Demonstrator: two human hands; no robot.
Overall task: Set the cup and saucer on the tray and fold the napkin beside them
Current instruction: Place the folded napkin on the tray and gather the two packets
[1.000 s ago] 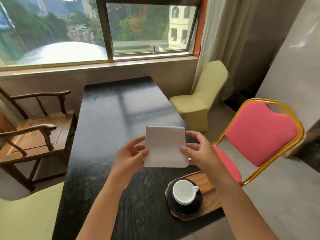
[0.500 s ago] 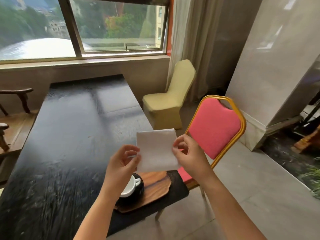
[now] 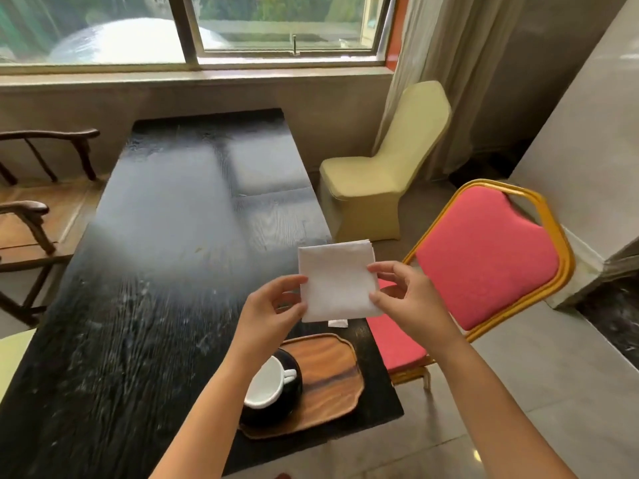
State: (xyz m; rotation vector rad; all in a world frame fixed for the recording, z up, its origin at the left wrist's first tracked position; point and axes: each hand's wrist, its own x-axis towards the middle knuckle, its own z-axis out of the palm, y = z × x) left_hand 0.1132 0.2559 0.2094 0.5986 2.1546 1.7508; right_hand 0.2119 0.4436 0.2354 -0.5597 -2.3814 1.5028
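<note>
A white napkin [image 3: 337, 281], folded into a small square, is held in the air above the table's near right corner. My left hand [image 3: 273, 305] pinches its left edge and my right hand [image 3: 404, 299] pinches its right edge. Below them a wooden tray [image 3: 332, 378] lies on the black table [image 3: 166, 271]. On the tray's left part stands a white cup [image 3: 266, 382] on a black saucer [image 3: 285, 404]; my left forearm hides part of both. The tray's right part is bare wood.
A red chair with a gold frame [image 3: 484, 257] stands just right of the table, a yellow covered chair [image 3: 377, 181] behind it. A wooden armchair [image 3: 31, 216] is on the left. The table's right edge runs close to the tray.
The view has swung left and down, so the tray and cup show more fully. Both hands keep hold of the folded napkin, which stays above the tray's far end.
</note>
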